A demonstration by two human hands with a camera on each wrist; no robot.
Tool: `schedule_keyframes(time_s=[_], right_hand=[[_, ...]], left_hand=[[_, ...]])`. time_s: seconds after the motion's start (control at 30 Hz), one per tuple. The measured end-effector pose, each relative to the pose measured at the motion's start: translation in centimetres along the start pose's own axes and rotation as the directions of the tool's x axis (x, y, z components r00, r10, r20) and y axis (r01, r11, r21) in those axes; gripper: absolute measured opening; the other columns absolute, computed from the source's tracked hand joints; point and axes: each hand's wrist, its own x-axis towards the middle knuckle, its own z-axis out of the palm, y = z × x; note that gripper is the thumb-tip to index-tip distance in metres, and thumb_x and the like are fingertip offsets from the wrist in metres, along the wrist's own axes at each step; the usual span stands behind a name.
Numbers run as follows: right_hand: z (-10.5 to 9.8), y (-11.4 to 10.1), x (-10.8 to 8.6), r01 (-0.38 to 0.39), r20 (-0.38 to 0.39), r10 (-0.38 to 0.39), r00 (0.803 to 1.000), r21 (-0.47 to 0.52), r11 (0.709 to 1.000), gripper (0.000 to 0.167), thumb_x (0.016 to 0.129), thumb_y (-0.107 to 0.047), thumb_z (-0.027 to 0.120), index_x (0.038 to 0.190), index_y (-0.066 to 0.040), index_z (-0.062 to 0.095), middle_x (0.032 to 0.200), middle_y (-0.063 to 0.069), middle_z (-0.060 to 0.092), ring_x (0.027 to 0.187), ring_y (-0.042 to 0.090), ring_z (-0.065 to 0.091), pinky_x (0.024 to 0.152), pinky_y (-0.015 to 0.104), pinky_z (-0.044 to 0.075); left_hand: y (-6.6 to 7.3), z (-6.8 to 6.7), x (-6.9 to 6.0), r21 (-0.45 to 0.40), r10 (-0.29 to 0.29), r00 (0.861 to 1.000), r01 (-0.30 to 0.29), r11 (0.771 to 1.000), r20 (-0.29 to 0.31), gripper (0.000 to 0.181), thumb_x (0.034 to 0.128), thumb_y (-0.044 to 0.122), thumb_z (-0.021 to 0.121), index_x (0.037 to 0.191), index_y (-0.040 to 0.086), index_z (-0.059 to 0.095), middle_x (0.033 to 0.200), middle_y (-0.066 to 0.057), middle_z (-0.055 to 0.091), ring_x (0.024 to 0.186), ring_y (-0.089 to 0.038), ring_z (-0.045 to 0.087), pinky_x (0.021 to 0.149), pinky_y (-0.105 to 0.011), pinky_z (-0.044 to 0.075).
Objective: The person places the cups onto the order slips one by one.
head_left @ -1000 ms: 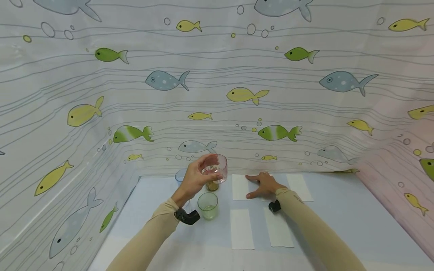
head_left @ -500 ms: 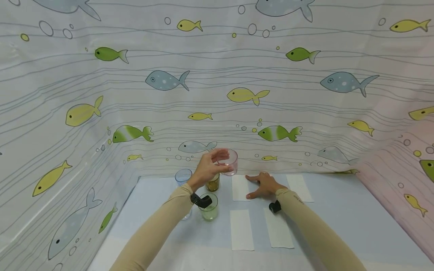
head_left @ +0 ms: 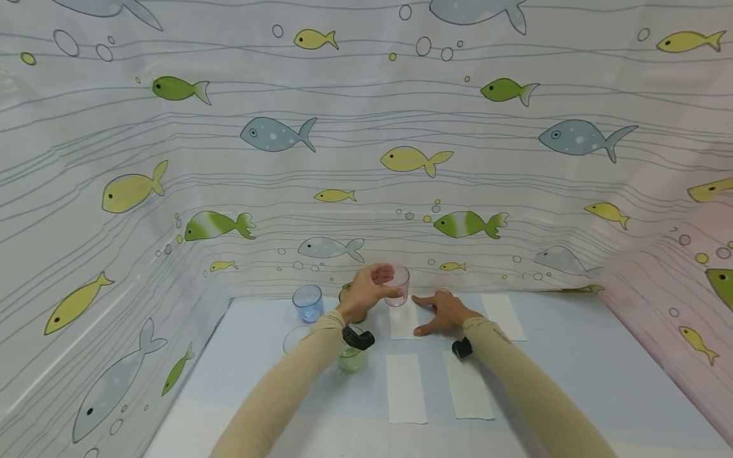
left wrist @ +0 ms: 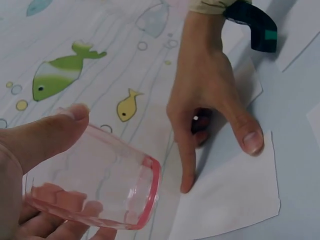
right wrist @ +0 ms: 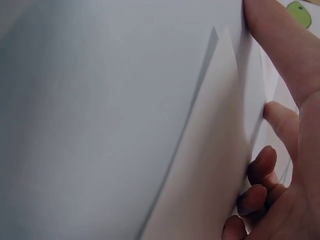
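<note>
A pink-tinted clear glass tumbler (head_left: pixel 400 290) is held in my left hand (head_left: pixel 369 291), thumb on one side and fingers on the other. The left wrist view shows the tumbler (left wrist: pixel 112 172) tilted, its thick pink base towards the paper. Just below it lies a white paper rectangle (head_left: pixel 404 322) at the back of the table. Against this paper's right side rests my right hand (head_left: pixel 449 310), with forefinger and thumb spread and extended. In the right wrist view its other fingers (right wrist: pixel 262 165) are bent, with nothing in them.
More white paper pieces lie nearby: two in front (head_left: pixel 406 389) and one at the back right (head_left: pixel 504 318). On the left stand a blue glass (head_left: pixel 308 304), a clear glass (head_left: pixel 292 340), a green glass (head_left: pixel 351 364) and a partly hidden amber glass (head_left: pixel 361 317). A fish-patterned curtain (head_left: pixel 343 216) rises behind.
My left hand has carried the pink tumbler rightwards, from above the amber glass to over the back left paper, lowering it slightly at the end. The right hand has stayed in place.
</note>
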Motion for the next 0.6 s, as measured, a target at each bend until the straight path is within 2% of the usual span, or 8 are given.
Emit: schedule_keyframes(time_s=[0.17, 0.33, 0.6], right_hand=[[0.0, 0.0, 0.1, -0.006, 0.006, 0.006, 1.0, -0.019, 1.0, 0.104, 0.064, -0.069, 0.093, 0.155, -0.037, 0.053, 0.115, 0.01, 0.056, 0.1, 0.024, 0.047, 0.084, 0.04, 0.045], [0.0, 0.3, 0.3, 0.002, 0.018, -0.001, 1.0, -0.055, 0.998, 0.104, 0.067, -0.07, 0.092, 0.157, -0.037, 0.051, 0.108, 0.007, 0.053, 0.098, 0.024, 0.046, 0.079, 0.037, 0.041], [0.1, 0.3, 0.4, -0.005, 0.014, 0.006, 1.0, -0.039, 0.999, 0.106, 0.065, -0.072, 0.091, 0.156, -0.033, 0.054, 0.112, 0.008, 0.053, 0.1, 0.024, 0.046, 0.083, 0.04, 0.045]], left_hand=[[-0.7, 0.9, 0.5, -0.03, -0.038, 0.999, 0.037, 0.999, -0.018, 0.076, 0.0865, 0.014, 0.089, 0.15, -0.004, 0.052, 0.15, -0.025, 0.058, 0.141, -0.042, 0.056, 0.12, -0.054, 0.046], [-1.0, 1.8, 0.9, -0.029, -0.094, 0.995, 0.094, 0.995, -0.022, 0.074, 0.086, 0.01, 0.089, 0.149, -0.004, 0.052, 0.148, -0.025, 0.06, 0.141, -0.041, 0.057, 0.119, -0.05, 0.048], [-2.2, 2.6, 1.3, 0.048, -0.122, 0.992, 0.124, 0.991, -0.037, 0.07, 0.0856, 0.009, 0.089, 0.144, -0.006, 0.053, 0.141, -0.024, 0.062, 0.135, -0.041, 0.059, 0.116, -0.05, 0.05]])
